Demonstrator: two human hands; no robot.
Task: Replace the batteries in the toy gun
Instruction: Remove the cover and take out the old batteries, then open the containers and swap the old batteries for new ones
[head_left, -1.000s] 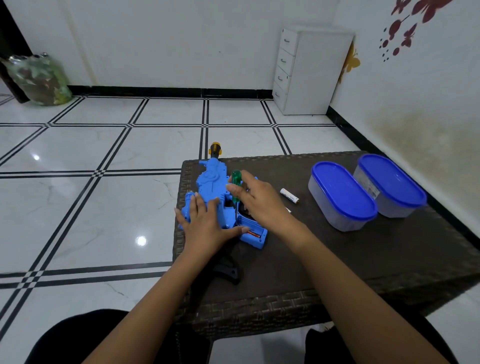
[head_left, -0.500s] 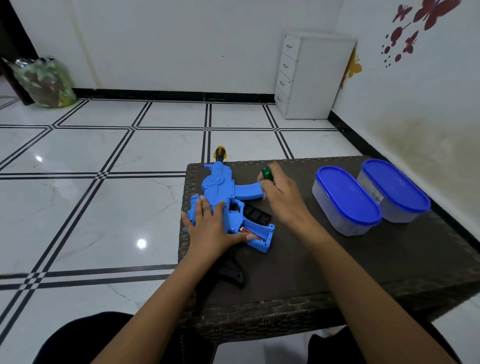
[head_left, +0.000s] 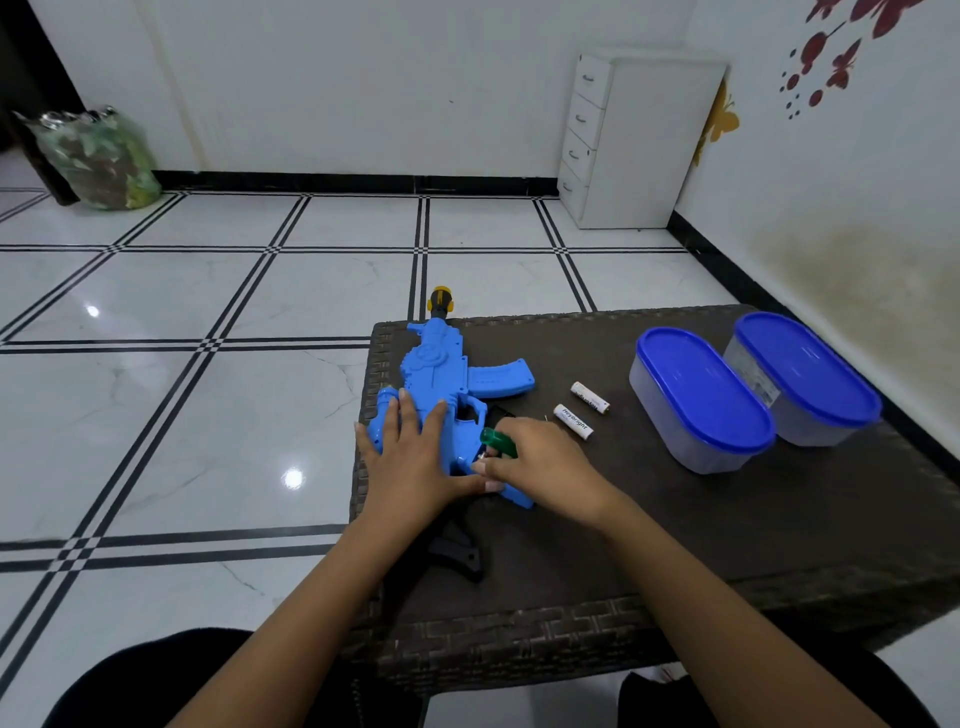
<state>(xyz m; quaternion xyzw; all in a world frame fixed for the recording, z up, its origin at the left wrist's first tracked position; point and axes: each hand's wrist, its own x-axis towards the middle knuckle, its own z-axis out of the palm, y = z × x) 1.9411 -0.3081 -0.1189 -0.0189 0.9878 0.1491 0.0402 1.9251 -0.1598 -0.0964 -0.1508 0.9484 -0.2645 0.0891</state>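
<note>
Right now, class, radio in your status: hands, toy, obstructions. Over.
Left hand flat, pinning blue plastic toy gun. Right hand gripping green-handled screwdriver at the grip. Two white batteries loose alongside; nothing blocking.

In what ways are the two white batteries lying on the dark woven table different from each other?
The nearer white battery lies closer to the right hand, while the farther white battery lies closer to the blue-lidded container. The nearer one shows dark printed lettering along its side; the farther one's print is too small to read. Both lie flat on the dark woven table, slanted much the same way, apart from each other and outside the blue toy gun.
</note>
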